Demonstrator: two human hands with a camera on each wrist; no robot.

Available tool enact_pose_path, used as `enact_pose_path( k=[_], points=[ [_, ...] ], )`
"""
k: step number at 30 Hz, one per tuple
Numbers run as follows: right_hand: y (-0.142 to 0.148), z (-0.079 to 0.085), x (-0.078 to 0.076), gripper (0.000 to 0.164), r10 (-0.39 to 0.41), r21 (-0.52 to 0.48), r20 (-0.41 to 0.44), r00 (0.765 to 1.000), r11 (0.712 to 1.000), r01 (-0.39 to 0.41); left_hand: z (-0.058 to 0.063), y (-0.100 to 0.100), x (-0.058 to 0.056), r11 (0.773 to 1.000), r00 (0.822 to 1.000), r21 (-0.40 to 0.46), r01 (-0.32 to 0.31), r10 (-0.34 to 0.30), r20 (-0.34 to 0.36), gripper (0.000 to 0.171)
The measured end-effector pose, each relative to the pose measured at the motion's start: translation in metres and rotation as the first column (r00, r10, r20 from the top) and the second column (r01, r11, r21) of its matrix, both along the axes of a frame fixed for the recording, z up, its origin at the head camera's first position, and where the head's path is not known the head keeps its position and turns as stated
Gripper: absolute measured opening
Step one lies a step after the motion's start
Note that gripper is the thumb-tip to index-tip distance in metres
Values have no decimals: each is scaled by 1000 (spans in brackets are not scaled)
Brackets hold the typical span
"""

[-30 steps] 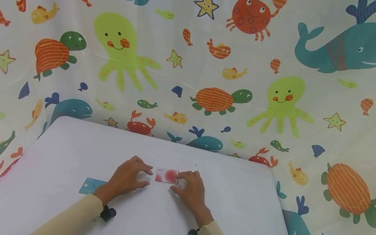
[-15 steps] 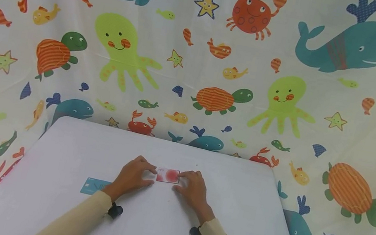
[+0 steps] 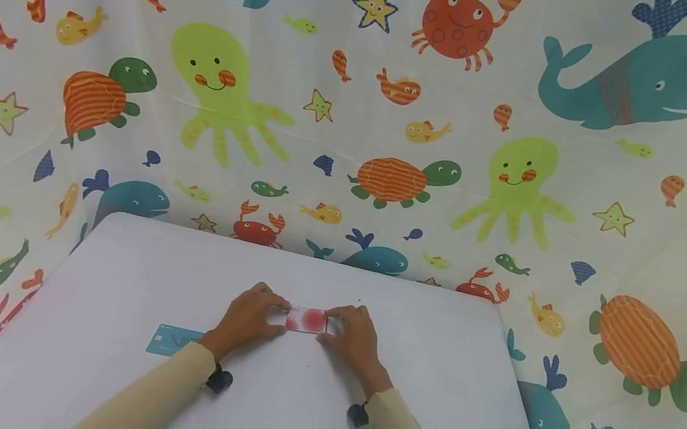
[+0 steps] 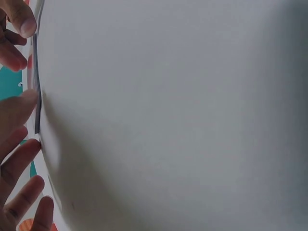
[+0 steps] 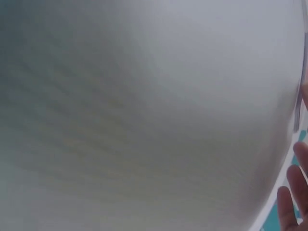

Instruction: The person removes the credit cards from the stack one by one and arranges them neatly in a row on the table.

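Note:
A small white card with red round patterns [image 3: 307, 320] lies flat near the middle of the white table [image 3: 416, 350] in the head view. My left hand [image 3: 248, 319] holds its left short edge between thumb and forefinger. On the opposite short edge, my right hand [image 3: 356, 346] grips it the same way. The left wrist view shows the card edge-on as a thin dark strip [image 4: 37, 110], my left thumb against it. Left of my left hand lies a blue bank card [image 3: 169, 340] with a chip, its right end partly covered by that forearm.
A white curtain [image 3: 331, 128] printed with sea animals hangs behind the table and along its sides. Dark wrist cameras sit on both wrists, below beige sleeves [image 3: 142, 394]. The table's far edge [image 3: 295, 255] runs along the curtain's foot.
My left hand has moved right, from beside the red-and-white card onto its left edge. My right thumb has come in to the card's right edge. The blue card stays put.

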State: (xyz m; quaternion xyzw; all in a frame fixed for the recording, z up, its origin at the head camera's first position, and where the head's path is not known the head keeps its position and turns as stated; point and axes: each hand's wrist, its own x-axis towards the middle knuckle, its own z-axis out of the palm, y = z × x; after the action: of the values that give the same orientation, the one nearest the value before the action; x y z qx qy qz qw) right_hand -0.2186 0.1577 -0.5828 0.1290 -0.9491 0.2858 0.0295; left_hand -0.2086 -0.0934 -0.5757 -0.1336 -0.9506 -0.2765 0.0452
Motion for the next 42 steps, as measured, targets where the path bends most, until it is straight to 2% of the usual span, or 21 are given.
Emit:
enact_pose_path(
  k=[8,16,22,33,42],
  points=[
    [-5,2,-8,43,51,41,-14,999,998,-50,0,5,-5,1000,1000,-11,11,-11,-28,46],
    [-11,9,-12,46,66,79,47,997,994,-70,3,8,-10,998,999,-44,48,-48,-3,46],
    [-12,9,-16,46,84,77,53,995,993,-88,3,9,-13,995,998,-73,60,-60,11,46],
    [-11,10,-16,41,91,64,45,995,994,-94,3,7,-13,996,998,-63,55,-55,6,46],
    [-11,13,-13,40,74,61,53,996,995,-77,7,6,-10,998,999,-38,45,-44,30,47]
  ],
)
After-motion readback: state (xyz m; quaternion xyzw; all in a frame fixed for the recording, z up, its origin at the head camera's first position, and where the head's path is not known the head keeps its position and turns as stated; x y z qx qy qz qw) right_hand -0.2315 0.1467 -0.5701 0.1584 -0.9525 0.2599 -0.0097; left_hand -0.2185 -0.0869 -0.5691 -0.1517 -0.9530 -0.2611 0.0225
